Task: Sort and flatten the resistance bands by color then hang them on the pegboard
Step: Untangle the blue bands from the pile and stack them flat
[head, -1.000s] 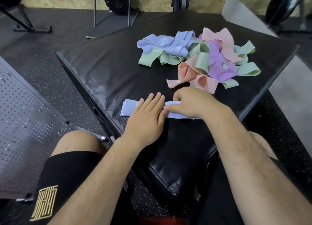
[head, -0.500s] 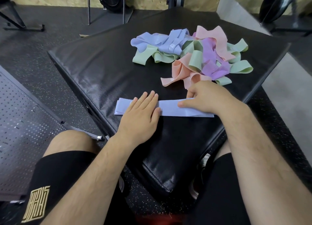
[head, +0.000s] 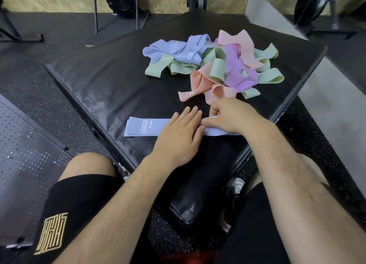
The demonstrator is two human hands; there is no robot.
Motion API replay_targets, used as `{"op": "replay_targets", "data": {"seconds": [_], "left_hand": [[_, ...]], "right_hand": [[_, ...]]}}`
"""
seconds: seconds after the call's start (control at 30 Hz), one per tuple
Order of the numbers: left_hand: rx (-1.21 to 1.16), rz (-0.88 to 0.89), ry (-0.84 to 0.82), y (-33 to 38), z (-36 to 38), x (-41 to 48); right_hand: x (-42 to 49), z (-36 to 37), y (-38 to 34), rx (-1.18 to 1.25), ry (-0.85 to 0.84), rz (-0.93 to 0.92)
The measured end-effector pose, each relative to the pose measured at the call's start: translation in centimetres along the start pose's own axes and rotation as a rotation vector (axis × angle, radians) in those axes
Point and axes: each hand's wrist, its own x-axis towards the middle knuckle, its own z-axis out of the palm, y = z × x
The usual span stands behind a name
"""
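The left hand point(head: 179, 137) lies flat with straight fingers on the blue band point(head: 146, 126), pressing it against the black worktop point(head: 99, 81) so that the loop's two layers stay flush while it is smoothed. Just beside its fingertips, the right hand point(head: 231, 117) curls over the band's other half. Thumb and forefinger seem to pinch the far edge, though the knuckles hide the contact, probably to hold it taut against the pressing palm. Out past the left hand's thumb side, the band's free end lies flat with its printed label up. Beyond the right hand sits the unsorted pile of bands point(head: 217, 65), kept apart from the flattened one. The pegboard point(head: 23, 155) lies well off to the left hand's outer side.

Half a second ago a stretch of band showed between the hands. Now they meet, and more of the band lies bare outside the left hand.
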Motion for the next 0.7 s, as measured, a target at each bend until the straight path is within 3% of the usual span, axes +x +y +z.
{"op": "replay_targets", "data": {"seconds": [0.23, 0.47, 0.6, 0.7], "left_hand": [[0.047, -0.047, 0.009, -0.3, 0.8, -0.1], [0.041, -0.045, 0.069, -0.4, 0.9, -0.3], [-0.003, 0.102, 0.136, 1.0, 0.5, 0.6], [-0.056, 0.208, 0.034, 2.1, 0.8, 1.6]], "right_hand": [[-1.5, -1.8, 2.4, 0.255, -0.084, -0.022], [-2.0, -1.4, 4.7, 0.363, -0.034, -0.002], [-1.8, -0.8, 5.0, 0.337, -0.003, -0.037], [-2.0, -0.8, 5.3, 0.336, 0.011, -0.061]]}}
